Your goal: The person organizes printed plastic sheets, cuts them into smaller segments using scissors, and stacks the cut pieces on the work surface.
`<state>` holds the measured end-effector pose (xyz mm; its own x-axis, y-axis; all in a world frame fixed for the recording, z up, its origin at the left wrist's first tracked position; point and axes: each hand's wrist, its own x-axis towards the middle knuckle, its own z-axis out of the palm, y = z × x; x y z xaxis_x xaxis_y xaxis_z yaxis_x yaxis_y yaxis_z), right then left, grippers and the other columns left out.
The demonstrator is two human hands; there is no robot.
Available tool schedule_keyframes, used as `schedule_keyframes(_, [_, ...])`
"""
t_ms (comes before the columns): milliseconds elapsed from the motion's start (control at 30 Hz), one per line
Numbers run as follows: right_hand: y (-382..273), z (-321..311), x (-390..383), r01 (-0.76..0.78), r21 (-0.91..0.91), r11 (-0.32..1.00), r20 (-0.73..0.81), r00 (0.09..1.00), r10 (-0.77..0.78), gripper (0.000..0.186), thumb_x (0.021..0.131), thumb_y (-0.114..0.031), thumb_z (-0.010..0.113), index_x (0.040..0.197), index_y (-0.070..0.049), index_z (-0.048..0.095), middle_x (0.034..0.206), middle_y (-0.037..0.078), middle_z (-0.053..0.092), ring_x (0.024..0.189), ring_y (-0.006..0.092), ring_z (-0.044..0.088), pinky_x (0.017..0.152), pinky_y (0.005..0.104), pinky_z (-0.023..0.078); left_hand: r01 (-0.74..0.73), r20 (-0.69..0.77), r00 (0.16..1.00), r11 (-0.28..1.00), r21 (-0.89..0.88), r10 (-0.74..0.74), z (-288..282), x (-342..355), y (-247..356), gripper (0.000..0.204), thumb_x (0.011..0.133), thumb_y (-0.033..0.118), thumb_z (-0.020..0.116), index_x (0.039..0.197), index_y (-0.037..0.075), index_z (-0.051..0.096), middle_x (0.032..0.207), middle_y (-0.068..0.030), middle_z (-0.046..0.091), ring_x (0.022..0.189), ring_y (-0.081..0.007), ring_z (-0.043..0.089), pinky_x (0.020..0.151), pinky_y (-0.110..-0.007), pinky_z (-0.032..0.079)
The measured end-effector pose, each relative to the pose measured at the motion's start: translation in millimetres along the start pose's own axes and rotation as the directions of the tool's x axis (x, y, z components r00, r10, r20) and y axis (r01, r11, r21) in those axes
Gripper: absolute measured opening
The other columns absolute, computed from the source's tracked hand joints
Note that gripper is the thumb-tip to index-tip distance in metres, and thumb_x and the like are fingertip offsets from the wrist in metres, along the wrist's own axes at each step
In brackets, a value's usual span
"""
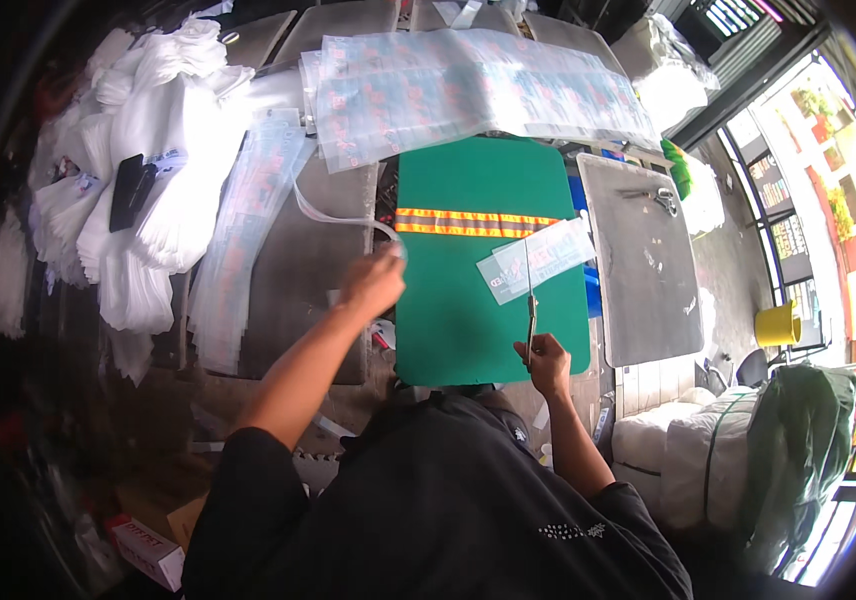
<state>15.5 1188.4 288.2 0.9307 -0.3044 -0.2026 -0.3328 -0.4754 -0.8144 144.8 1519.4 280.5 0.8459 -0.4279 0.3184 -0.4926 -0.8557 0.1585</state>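
Note:
My left hand, fingers closed, pinches a thin pale plastic strip that curves back toward the left-hand sheets. My right hand grips metal scissors, their blades pointing away from me over the printed transparent film pieces on the green board. An orange-and-yellow striped band with a grey middle lies across the board, beyond both hands. Whether the scissor blades touch the film, I cannot tell.
Printed plastic sheets span the back, with long strips at left beside white folded fabric bearing a black phone-like object. Grey boards flank the green one; spare scissors rest on the right board. White bundles sit lower right.

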Motion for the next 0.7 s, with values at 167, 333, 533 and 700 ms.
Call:
schedule_keyframes(167, [22, -28, -3, 0.040, -0.071, 0.997, -0.015, 0.999, -0.042, 0.032, 0.075, -0.023, 0.079, 0.087, 0.003, 0.064, 0.070, 0.007, 0.065, 0.059, 0.0102, 0.058, 0.054, 0.0264, 0.046, -0.250, 0.240, 0.938, 0.968, -0.026, 0.249, 48, 1, 89, 0.027, 0.078, 0.012, 0.054, 0.098, -0.003, 0.063, 0.130, -0.0231, 0.052, 0.118, -0.0337, 0.054, 0.093, -0.042, 0.047])
schedule_keyframes(333, [52, -74, 0, -0.025, -0.074, 0.997, 0.012, 1.000, 0.026, 0.036, 0.074, -0.028, 0.079, 0.088, 0.001, 0.065, 0.068, 0.008, 0.065, 0.059, 0.0107, 0.058, 0.055, 0.0287, 0.047, -0.219, 0.233, 0.942, 0.968, -0.119, 0.242, 52, 2, 89, 0.028, 0.078, 0.012, 0.053, 0.102, 0.000, 0.062, 0.133, -0.0206, 0.050, 0.124, -0.0339, 0.049, 0.100, -0.045, 0.041])
schedule_keyframes(533, [65, -114, 41, -0.027, -0.157, 0.987, 0.116, 0.992, 0.046, 0.034, 0.074, -0.025, 0.078, 0.092, 0.001, 0.066, 0.079, 0.014, 0.070, 0.070, 0.0181, 0.068, 0.065, 0.0316, 0.052, -0.156, 0.336, 0.930, 0.988, -0.013, 0.151, 36, 32, 58, 0.028, 0.078, 0.008, 0.052, 0.102, -0.002, 0.059, 0.135, -0.0187, 0.048, 0.125, -0.0307, 0.047, 0.100, -0.041, 0.042])
schedule_keyframes(700, [61, -128, 87, 0.165, -0.136, 0.977, 0.340, 0.934, -0.111, 0.032, 0.073, -0.027, 0.079, 0.087, -0.002, 0.066, 0.073, 0.014, 0.067, 0.067, 0.0215, 0.068, 0.061, 0.0329, 0.052, 0.058, 0.335, 0.942, 0.995, -0.076, -0.030, 42, 43, 75, 0.023, 0.077, 0.002, 0.054, 0.099, -0.002, 0.053, 0.137, -0.0197, 0.045, 0.127, -0.0327, 0.044, 0.100, -0.040, 0.043])
